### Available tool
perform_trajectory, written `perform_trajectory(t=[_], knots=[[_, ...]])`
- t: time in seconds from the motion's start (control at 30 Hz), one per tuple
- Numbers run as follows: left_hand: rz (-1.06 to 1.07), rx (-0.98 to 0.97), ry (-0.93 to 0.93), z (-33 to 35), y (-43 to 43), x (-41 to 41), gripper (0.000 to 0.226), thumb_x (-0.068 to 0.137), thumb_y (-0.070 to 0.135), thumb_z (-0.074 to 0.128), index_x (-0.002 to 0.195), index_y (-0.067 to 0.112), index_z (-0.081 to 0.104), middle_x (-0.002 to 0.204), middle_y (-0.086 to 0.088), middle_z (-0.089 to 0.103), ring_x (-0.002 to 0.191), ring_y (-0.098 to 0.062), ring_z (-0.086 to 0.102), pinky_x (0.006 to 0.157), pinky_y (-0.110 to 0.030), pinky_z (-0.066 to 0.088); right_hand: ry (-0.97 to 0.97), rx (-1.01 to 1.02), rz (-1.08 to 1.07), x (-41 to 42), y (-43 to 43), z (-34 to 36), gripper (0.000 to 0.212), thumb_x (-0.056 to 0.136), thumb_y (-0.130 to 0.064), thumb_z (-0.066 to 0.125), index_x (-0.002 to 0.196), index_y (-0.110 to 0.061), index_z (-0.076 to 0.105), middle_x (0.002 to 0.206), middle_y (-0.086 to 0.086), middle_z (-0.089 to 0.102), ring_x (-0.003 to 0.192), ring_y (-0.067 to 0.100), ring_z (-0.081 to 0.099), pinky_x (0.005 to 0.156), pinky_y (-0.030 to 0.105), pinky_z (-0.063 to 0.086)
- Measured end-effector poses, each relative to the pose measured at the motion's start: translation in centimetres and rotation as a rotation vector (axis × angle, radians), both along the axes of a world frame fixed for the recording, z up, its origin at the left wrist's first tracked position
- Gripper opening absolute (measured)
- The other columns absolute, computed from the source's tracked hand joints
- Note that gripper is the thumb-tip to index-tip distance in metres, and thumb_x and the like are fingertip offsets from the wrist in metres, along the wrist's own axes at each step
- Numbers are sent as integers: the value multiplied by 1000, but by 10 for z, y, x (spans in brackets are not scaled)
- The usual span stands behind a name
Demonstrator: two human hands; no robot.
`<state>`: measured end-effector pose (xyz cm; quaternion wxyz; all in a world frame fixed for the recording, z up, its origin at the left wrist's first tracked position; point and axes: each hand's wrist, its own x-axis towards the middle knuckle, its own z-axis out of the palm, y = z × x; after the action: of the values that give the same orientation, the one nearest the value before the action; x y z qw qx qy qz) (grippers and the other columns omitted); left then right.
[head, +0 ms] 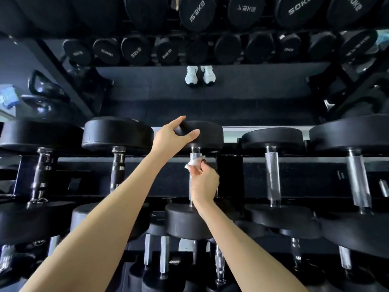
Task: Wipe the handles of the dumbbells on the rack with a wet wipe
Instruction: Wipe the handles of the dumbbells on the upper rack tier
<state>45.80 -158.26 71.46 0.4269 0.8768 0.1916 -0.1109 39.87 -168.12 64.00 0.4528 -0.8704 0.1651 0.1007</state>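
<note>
A black rack (231,159) fills the lower view, and a mirror (210,95) behind it reflects the dark floor and more rows of weights. A row of black round-headed dumbbells (272,140) lies across the top shelf, each with one head toward the mirror and one toward the person; more lie on a shelf below. The dumbbell (210,133) in the middle of the row is the one being worked on. A black kettlebell (42,91) shows in the mirror at the left, and a pair of white shoes (200,74) shows at its middle. The left hand (170,135) reaches over the shelf and grips the rim of the middle dumbbell's far head, thumb on one side and fingers curled over the top. The right hand (205,182) sits lower, beside the silver handle (193,157) of that same dumbbell, with its fingers pinched on a small white wipe (192,163). The wipe is bunched at the fingertips and pressed against the upper part of the handle, just below the far head. The rest of the handle runs down behind the right hand to the near head.
</note>
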Motion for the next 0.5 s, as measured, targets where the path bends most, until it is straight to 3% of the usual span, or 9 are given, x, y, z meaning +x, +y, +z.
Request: perform_trajectory(t=[0.07,0.13,0.17,0.23,0.27,0.33,0.4,0.5], knots=[[2,-28,-15,-3,3,2,66,82,48,66,141,33,40,141,4,47,125,-17,47,93,-23,38,-26,-112,124,3,1,0,28,95,-29,51,105,-4,58,92,10,69,87,24,65,70,27,43],[5,-54,-19,-6,5,3,66,81,47,67,140,32,43,140,4,49,124,-17,47,95,-24,39,-5,-307,314,5,2,-1,36,100,-31,40,125,-7,44,102,13,66,90,26,65,72,30,47],[5,-58,-23,-6,6,3,65,81,48,68,139,32,44,139,5,49,123,-16,48,93,-23,39,-33,-346,347,5,3,-1,35,101,-29,39,132,-14,37,108,16,64,94,28,64,75,32,48],[2,-46,-35,-8,5,3,65,81,49,67,139,33,44,138,6,51,121,-15,50,89,-21,38,-196,-166,280,0,8,-1,29,95,-13,47,116,-32,39,117,23,60,105,36,60,85,39,49],[2,-38,-39,-9,5,4,64,81,49,66,139,33,43,138,6,51,120,-15,50,87,-21,37,-241,-58,198,0,11,1,30,92,-6,49,110,-28,39,122,23,58,112,37,57,91,41,47],[2,-35,-40,-9,5,4,64,82,50,66,139,34,43,137,6,51,117,-14,52,84,-20,37,-142,3,145,7,18,3,27,94,-7,46,116,-23,44,127,22,54,117,35,52,96,39,43],[-12,-28,-45,-10,5,5,64,82,50,65,139,33,43,136,6,52,116,-15,53,83,-20,38,-28,-131,115,19,21,0,25,99,-17,43,122,-10,50,119,19,60,105,31,59,81,32,46],[-22,-30,-41,-9,8,6,64,82,50,65,139,32,43,135,6,53,118,-14,52,83,-20,37,2,-117,6,31,15,7,29,97,-31,48,98,-5,62,96,9,69,86,23,63,63,20,33]])
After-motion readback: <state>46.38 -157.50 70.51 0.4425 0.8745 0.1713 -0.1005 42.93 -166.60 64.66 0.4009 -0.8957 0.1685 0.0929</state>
